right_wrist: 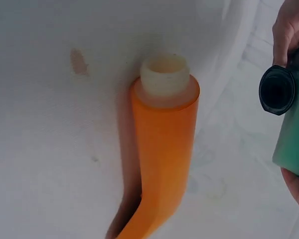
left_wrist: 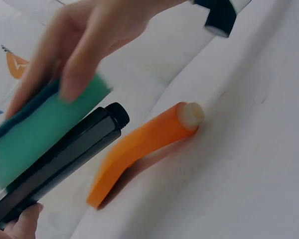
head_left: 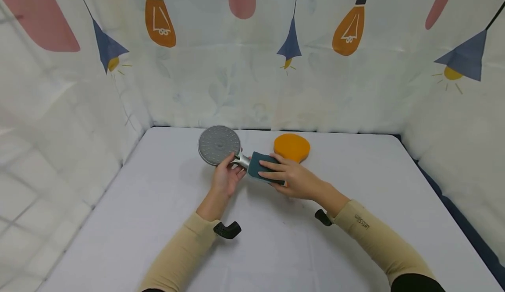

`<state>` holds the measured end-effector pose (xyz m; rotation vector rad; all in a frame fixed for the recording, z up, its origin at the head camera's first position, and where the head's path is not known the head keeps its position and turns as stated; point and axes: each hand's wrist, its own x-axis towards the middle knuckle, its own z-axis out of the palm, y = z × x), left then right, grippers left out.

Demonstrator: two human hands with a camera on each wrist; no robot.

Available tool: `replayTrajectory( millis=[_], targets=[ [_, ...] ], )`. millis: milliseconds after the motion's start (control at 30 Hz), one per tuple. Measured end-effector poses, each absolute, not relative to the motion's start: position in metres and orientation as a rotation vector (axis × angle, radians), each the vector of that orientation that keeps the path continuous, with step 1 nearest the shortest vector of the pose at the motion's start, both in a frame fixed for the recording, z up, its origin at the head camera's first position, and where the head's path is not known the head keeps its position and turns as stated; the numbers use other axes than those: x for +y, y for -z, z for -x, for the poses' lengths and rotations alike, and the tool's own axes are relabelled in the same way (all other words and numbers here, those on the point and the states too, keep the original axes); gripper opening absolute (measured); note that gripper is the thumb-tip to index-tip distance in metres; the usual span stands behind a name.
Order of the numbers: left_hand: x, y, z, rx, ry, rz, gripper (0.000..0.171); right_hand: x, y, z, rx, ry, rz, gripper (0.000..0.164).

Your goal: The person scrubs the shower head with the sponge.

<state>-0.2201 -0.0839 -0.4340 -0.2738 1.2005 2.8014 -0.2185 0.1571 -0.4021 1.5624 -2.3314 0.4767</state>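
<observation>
Beige sleeves cover my forearms. My left hand grips a grey shower head by its handle above the white table; my right hand pinches a green sponge along that handle. Just beyond my right fingers, an orange shower head lies on the table.

A: Your grey shower head has a matt face, plastic by its look, rough with small nubs.
B: Yes, and its neck gleams at you like chromed metal.
A: Your sponge looks like matt foam with a darker layer.
B: The orange piece before you is smooth and plastic-looking; your sleeves are dull cloth, your white table cover smoother.
</observation>
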Motion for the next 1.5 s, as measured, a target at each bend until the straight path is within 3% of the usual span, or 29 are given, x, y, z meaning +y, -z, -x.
replayTrajectory(
  millis=[200, 600, 867, 1167, 1500],
  targets=[
    [-0.076, 0.438, 0.218, 1.192, -2.797, 0.308, 0.034, 0.140, 0.396, 0.222, -2.448, -0.548, -1.498, 0.049],
    [-0.091, 0.428, 0.223, 1.102, -2.920, 0.297, 0.051, 0.162, 0.393, 0.220, -2.365, -0.432, -1.679, 0.048],
    [-0.081, 0.426, 0.221, 1.172, -2.860, 0.320, 0.044, 0.139, 0.393, 0.226, -2.314, -0.416, -1.608, 0.051],
    [-0.092, 0.422, 0.223, 1.140, -2.900, 0.224, 0.052, 0.164, 0.398, 0.223, -2.301, -0.423, -1.639, 0.050],
    [-0.075, 0.423, 0.219, 1.227, -2.838, 0.231, 0.049, 0.153, 0.401, 0.223, -2.306, -0.469, -1.573, 0.055]
  ],
)
